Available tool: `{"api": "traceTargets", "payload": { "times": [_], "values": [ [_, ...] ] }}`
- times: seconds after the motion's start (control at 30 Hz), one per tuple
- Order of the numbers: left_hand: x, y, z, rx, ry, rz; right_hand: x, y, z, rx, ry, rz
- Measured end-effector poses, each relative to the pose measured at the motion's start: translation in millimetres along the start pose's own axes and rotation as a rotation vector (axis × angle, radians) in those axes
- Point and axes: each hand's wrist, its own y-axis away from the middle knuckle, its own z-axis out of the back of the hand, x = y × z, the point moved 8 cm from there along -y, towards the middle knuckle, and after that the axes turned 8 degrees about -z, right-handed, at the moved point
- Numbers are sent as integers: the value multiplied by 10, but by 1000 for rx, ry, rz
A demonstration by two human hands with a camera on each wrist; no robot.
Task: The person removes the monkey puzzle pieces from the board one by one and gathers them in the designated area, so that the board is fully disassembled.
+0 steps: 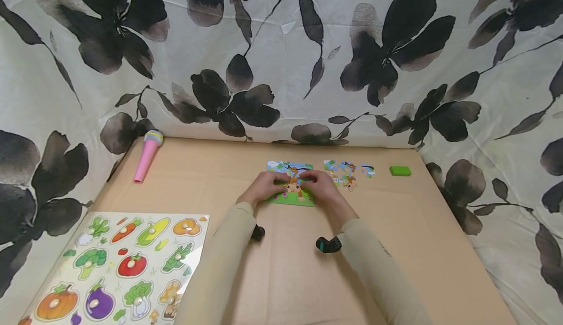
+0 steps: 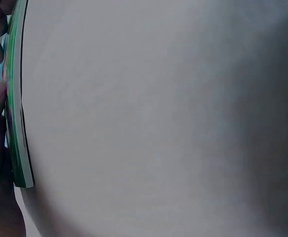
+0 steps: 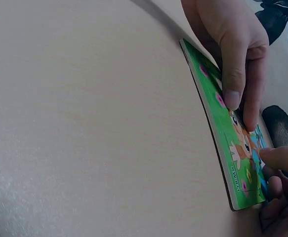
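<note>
A small puzzle board with a monkey on blue and green lies flat on the table, both hands over it. My left hand covers its left side; in the right wrist view that hand's thumb and a straight finger touch the picture. From the right side my right hand reaches in, one extended digit touching the board's face. Its other fingers are bent and partly hidden. Loose jigsaw pieces with similar pictures lie beyond the right hand. In the left wrist view the board shows edge-on.
A green block lies at the far right. At the back left is a pink toy microphone. A large vegetable peg puzzle covers the front left of the table. Floral cloth hangs behind and at the sides.
</note>
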Motion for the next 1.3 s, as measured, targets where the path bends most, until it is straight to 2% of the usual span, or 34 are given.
{"api": "traceTargets", "payload": {
  "times": [0.27,0.4,0.5,0.67,0.9,1.03,1.17,1.3],
  "values": [
    [-3,-6,-20,35,-15,15,137,21,-48,45,247,128],
    [-1,-3,-15,42,-23,28,198,1,-73,93,298,177],
    [-15,2,-8,43,-27,23,242,-13,-90,134,312,204],
    [-43,-2,3,46,-34,18,270,-40,-101,188,322,197],
    [-58,-34,-1,58,-35,28,268,-69,-81,235,310,134],
    [-62,-38,-3,61,-38,25,260,-71,-81,244,305,123],
    [-65,-25,3,56,-36,22,294,-47,-94,237,299,172],
    [-59,-12,1,55,-34,24,271,-28,-100,212,303,142]
  ]
}}
